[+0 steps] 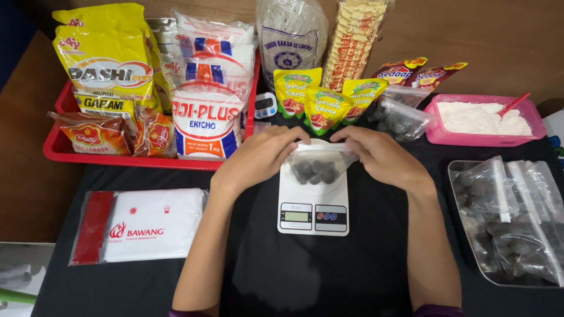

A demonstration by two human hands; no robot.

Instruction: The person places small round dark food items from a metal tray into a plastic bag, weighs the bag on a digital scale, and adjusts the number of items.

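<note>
A small clear zip bag (316,167) with several dark round pieces inside rests on a white digital kitchen scale (313,205) at the table's middle. My left hand (258,155) pinches the bag's top edge from the left. From the right, my right hand (382,154) pinches the same top edge. Both hands are closed on the bag's mouth, fingertips nearly meeting above the scale's platform.
A red tray (59,149) of seasoning packets stands back left. Sauce pouches (320,97) and a small timer (265,105) sit behind the scale. A pink tub of white powder (487,138) is back right, a clear tray of filled bags (511,220) right, a pack of plastic bags (141,226) left.
</note>
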